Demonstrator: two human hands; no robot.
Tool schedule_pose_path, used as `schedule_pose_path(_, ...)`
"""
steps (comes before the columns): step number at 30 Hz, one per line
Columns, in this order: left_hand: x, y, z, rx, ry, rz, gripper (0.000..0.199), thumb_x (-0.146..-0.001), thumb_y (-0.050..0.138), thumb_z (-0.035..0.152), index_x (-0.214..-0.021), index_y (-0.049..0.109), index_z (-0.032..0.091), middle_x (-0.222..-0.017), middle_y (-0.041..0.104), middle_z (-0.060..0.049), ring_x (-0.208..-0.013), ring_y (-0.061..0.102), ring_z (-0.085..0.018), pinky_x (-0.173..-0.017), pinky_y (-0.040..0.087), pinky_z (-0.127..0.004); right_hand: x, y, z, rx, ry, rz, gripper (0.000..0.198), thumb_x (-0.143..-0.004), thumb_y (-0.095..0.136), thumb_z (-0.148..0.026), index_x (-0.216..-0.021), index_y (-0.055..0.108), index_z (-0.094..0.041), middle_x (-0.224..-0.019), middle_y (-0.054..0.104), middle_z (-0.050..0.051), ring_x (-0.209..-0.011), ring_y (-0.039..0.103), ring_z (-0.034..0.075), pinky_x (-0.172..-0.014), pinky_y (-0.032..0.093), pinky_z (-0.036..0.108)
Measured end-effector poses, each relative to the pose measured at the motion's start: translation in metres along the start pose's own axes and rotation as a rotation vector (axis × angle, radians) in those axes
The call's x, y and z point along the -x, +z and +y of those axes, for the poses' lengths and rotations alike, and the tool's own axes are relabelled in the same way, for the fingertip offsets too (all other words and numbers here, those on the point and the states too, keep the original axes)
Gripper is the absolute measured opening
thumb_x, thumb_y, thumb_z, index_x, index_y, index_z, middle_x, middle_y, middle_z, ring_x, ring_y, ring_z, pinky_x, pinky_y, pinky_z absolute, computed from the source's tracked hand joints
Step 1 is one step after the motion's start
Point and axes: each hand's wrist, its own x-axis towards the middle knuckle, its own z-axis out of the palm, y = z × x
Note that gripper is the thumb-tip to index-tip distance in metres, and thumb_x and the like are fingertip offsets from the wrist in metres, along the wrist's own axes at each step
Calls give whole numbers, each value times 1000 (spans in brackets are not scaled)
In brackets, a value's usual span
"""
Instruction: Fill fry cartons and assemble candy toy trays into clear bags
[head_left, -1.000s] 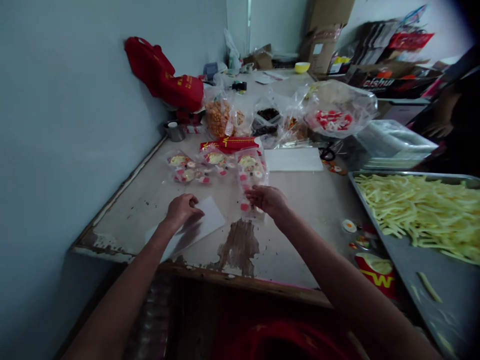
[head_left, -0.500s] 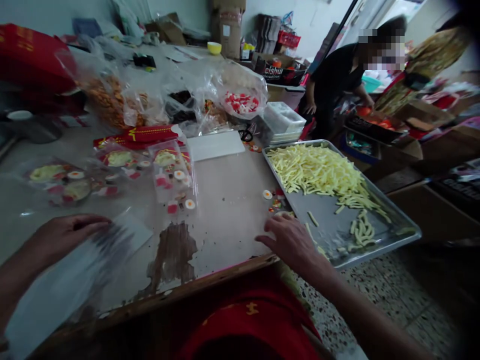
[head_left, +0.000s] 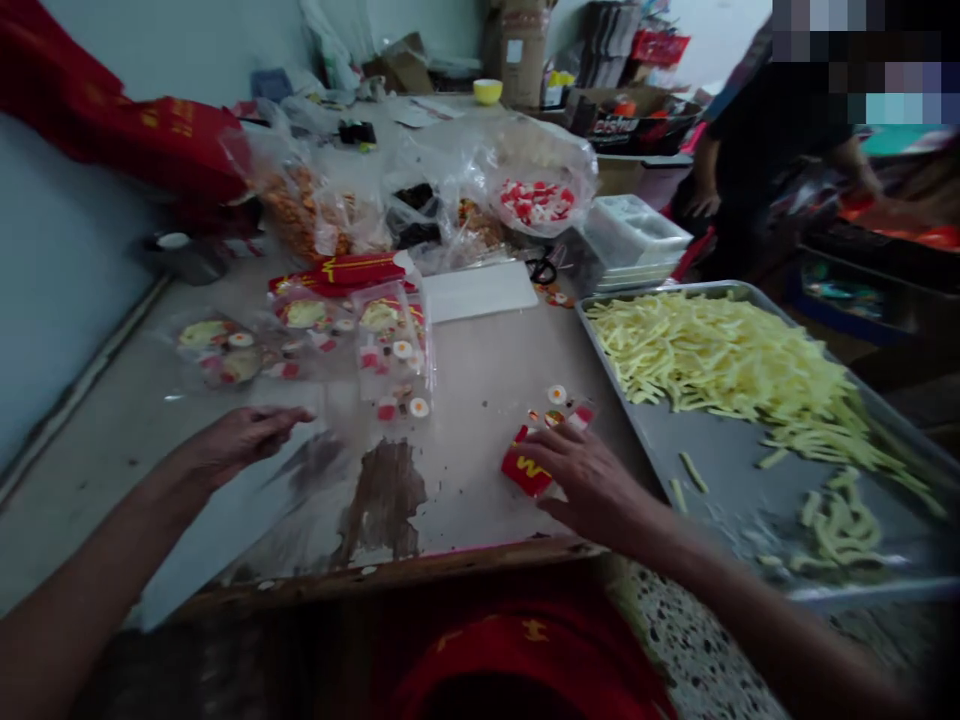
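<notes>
My right hand grips a small red fries carton with a yellow M, its fingers across the carton's upper right side. Just beyond those fingers lie small toy food pieces, among them a fried egg and a pink-and-white piece. My left hand is closed in a pinch over a white sheet with clear plastic around it; what the fingertips hold, if anything, I cannot make out. Clear packs with fries and egg pieces lie beyond the left hand.
A metal tray of pale toy fries overhangs the table's right side. Behind stand clear bags of parts, a white rectangular block, black-handled scissors and stacked plastic trays. Another person is at the back right.
The view has turned, shifting the table contents rightward. The red carton now shows under my right hand, where it was not visible before. My left hand's fingers have drawn closer together.
</notes>
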Motion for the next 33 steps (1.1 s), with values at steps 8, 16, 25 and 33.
schedule_pose_path(8,1,5,0,185,30,17,48,-54,86,52,-85,77,16,-93,75,-9,-83,62,-18,-68,43,-25,-47,23,84,180,-319,-80,109,-56,60,-1,-158,29,-27,-154,47,9,-145,36,29,-122,13,55)
schedule_pose_path(16,23,30,12,190,140,29,33,-55,89,40,-68,71,16,-67,66,0,-63,55,-12,-64,40,-25,-76,-10,33,-4,-177,-76,100,-59,83,-38,-150,44,-26,-129,60,13,-116,54,33,-100,43,48)
schedule_pose_path(25,44,42,27,-6,249,-27,31,-59,88,41,-68,72,16,-68,71,-2,-63,60,-15,-61,42,-27,-139,-57,-44,147,-133,376,99,-70,80,-55,-151,36,-22,-134,52,16,-117,47,39,-94,40,52)
schedule_pose_path(33,41,50,29,75,215,-252,27,-54,90,34,-65,71,17,-64,70,-1,-62,61,-15,-61,44,-26,-148,-47,-61,277,-110,402,90,-73,80,-46,-147,38,-17,-132,54,17,-117,44,37,-95,35,48)
